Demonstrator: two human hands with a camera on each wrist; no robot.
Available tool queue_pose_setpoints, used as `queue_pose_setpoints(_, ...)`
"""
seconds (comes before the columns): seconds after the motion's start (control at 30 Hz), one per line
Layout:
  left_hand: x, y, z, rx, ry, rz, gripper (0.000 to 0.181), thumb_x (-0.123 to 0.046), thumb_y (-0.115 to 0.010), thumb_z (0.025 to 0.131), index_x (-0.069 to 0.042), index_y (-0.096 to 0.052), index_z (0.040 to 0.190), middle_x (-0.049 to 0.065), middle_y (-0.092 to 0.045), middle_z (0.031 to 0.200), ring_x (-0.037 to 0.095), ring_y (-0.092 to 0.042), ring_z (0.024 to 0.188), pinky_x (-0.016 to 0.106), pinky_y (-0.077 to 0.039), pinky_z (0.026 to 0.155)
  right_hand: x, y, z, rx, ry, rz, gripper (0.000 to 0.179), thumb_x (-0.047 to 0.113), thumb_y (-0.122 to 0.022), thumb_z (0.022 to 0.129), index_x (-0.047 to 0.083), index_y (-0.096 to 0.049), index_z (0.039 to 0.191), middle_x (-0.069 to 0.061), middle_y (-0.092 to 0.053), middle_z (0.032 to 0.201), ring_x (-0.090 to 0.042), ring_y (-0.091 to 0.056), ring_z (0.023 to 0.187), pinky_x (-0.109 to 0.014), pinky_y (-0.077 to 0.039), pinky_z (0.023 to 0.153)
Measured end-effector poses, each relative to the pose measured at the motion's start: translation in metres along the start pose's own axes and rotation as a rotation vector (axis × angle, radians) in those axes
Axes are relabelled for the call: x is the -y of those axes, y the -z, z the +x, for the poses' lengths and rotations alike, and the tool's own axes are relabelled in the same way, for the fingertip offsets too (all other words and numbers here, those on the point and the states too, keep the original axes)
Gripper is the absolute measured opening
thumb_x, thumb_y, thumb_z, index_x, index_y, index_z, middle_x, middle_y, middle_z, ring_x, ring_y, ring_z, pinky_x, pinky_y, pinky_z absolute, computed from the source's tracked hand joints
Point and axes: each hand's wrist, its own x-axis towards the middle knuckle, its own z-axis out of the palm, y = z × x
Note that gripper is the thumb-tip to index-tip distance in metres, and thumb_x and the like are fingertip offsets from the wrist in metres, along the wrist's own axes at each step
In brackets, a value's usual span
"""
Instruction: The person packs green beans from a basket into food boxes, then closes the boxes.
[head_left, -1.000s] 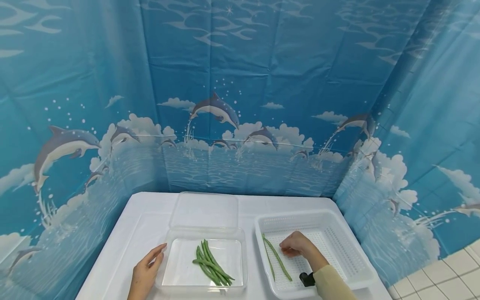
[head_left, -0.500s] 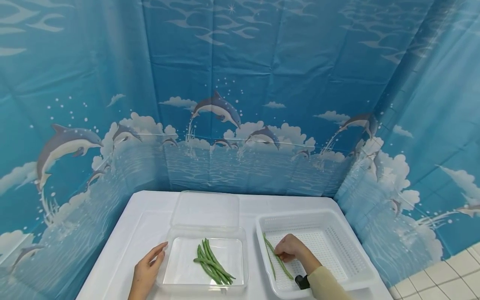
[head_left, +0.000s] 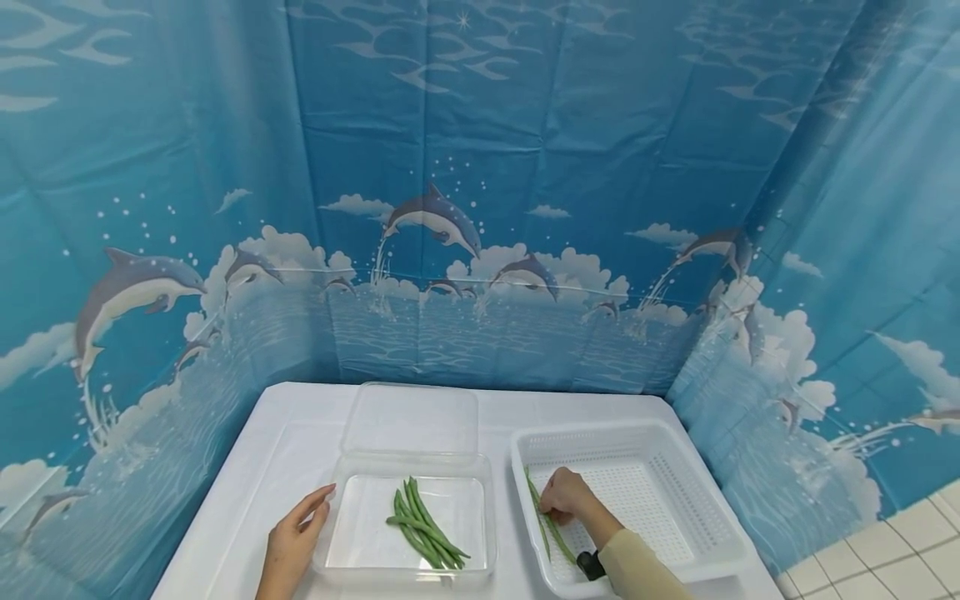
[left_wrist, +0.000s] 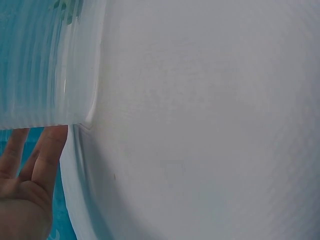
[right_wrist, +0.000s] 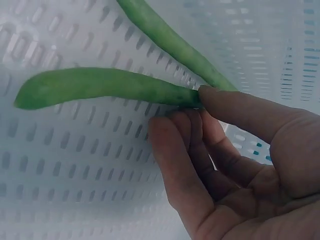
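Inside the white perforated basket (head_left: 720,508), my right hand (head_left: 567,492) pinches a green bean (right_wrist: 100,87) near one end, thumb and curled fingers meeting at it in the right wrist view. A second green bean (right_wrist: 172,42) lies beside it, along the basket's left side. My left hand (head_left: 291,542) has its fingers extended, with the fingertips right at the left wall of a clear plastic box (head_left: 405,574). Several green beans (head_left: 427,533) lie bunched in that box, one across the others.
A clear lid (head_left: 411,421) lies flat behind the box on the white-covered table (head_left: 300,417). A blue dolphin-print curtain (head_left: 480,333) encloses the back and sides. A black wrist camera (head_left: 590,566) sits by the right sleeve.
My right hand has moved left and slightly down in the basket, onto the nearer bean, and its fingers have come together on it. My left hand has stayed by the box.
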Motion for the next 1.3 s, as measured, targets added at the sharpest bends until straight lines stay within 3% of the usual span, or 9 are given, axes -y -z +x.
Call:
queue_pose_setpoints(0.13, 0.000, -0.001, 0.000, 0.006, 0.005, 0.003, 0.038, -0.031, -0.059, 0.110, -0.013, -0.066, 0.143, 0.017, -0.063, 0.151, 0.046, -0.053, 0.145, 0.063, -0.052, 0.113, 0.000, 0.001, -0.002, 0.013, -0.028, 0.036, 0.008, -0.001, -0.079, 0.079, -0.001, -0.072, 0.074, -0.014, -0.074, 0.066, -0.021, -0.073, 0.056, -0.031, -0.066, 0.056)
queue_pose_setpoints(0.27, 0.001, -0.001, 0.000, 0.015, 0.010, 0.012, 0.039, -0.032, -0.059, 0.110, -0.013, -0.065, 0.144, 0.017, -0.062, 0.151, 0.046, -0.053, 0.145, 0.063, -0.052, 0.113, -0.003, 0.002, -0.007, 0.050, -0.049, 0.167, 0.003, -0.001, -0.076, 0.081, -0.003, -0.075, 0.081, -0.015, -0.075, 0.070, -0.020, -0.073, 0.058, -0.032, -0.066, 0.058)
queue_pose_setpoints(0.6, 0.002, 0.000, 0.000, 0.011, 0.017, 0.008, 0.038, -0.029, -0.058, 0.110, -0.013, -0.065, 0.144, 0.017, -0.062, 0.152, 0.046, -0.053, 0.145, 0.064, -0.052, 0.113, -0.004, 0.015, -0.008, 0.213, -0.001, 0.474, 0.023, 0.006, -0.069, 0.087, -0.008, -0.074, 0.104, -0.002, -0.070, 0.073, -0.009, -0.067, 0.062, -0.026, -0.067, 0.063)
queue_pose_setpoints(0.9, 0.004, 0.000, 0.002, 0.010, 0.029, -0.001, 0.038, -0.029, -0.059, 0.110, -0.014, -0.065, 0.144, 0.015, -0.062, 0.152, 0.045, -0.053, 0.146, 0.064, -0.052, 0.113, 0.024, 0.034, -0.010, 0.269, 0.077, 0.578, 0.030, 0.009, -0.069, 0.095, -0.010, -0.068, 0.118, -0.005, -0.073, 0.085, -0.007, -0.072, 0.067, -0.025, -0.067, 0.067)
queue_pose_setpoints(1.3, 0.000, -0.001, 0.002, 0.003, 0.024, -0.008, 0.037, -0.026, -0.060, 0.110, -0.012, -0.066, 0.143, 0.018, -0.062, 0.150, 0.047, -0.054, 0.144, 0.064, -0.053, 0.112, 0.074, 0.038, -0.019, 0.301, 0.176, 0.581, 0.035, 0.013, -0.068, 0.096, -0.010, -0.067, 0.123, -0.004, -0.067, 0.088, -0.010, -0.070, 0.074, -0.026, -0.067, 0.072)
